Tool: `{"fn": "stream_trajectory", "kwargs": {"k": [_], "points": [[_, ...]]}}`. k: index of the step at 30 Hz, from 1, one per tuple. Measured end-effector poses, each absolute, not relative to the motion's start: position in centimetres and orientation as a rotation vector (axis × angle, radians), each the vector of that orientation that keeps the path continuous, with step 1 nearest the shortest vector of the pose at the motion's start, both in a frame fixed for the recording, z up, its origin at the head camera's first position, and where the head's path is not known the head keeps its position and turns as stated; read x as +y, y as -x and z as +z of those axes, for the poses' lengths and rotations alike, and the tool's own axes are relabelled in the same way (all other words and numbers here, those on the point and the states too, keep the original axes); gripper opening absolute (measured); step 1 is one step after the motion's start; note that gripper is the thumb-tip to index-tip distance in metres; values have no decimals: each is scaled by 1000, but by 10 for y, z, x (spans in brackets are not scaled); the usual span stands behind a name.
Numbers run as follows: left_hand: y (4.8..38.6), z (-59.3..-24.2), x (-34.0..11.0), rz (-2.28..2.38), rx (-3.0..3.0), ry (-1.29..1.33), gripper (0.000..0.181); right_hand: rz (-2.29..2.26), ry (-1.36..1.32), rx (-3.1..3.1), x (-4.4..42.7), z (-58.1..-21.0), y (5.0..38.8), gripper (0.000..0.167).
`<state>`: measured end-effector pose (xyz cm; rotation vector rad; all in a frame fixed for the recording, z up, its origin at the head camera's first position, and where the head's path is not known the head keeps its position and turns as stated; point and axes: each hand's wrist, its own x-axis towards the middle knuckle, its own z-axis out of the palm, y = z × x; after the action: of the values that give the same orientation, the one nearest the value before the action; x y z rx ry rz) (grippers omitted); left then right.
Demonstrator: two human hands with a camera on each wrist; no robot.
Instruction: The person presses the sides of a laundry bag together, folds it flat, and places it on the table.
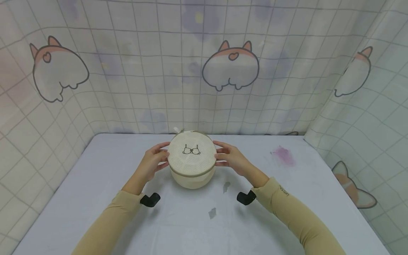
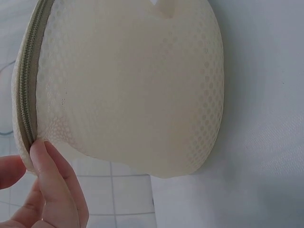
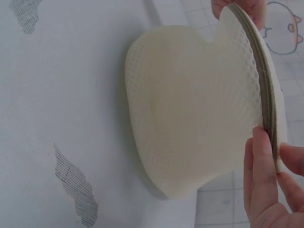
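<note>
A round cream mesh bra wash bag point(image 1: 192, 154) is near the far edge of the table, its lid carrying a small drawing of a bra. My left hand point(image 1: 153, 161) pinches the zipped rim on one side, and my right hand point(image 1: 234, 159) pinches it on the opposite side. The left wrist view shows the zipper point(image 2: 29, 71) along the lid's edge, running down to the fingers. In the right wrist view the mesh side point(image 3: 190, 109) bulges below the rim with a dent in it. What the bag contains cannot be seen.
The white-covered table point(image 1: 185, 226) has grey patches point(image 1: 212, 213) in front of the bag and a pink stain point(image 1: 283, 156) at the right. A grid-patterned curtain point(image 1: 143, 71) with animal drawings hangs behind and along both sides.
</note>
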<state>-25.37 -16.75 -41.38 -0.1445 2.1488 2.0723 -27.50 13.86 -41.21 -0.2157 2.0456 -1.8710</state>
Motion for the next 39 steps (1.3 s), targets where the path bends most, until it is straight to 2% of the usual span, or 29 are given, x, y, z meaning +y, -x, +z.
{"fn": "stream_trajectory", "kwargs": {"k": [39], "points": [[259, -422, -167, 2056, 2129, 202, 54, -1852, 170, 2062, 133, -421, 277, 62]]}}
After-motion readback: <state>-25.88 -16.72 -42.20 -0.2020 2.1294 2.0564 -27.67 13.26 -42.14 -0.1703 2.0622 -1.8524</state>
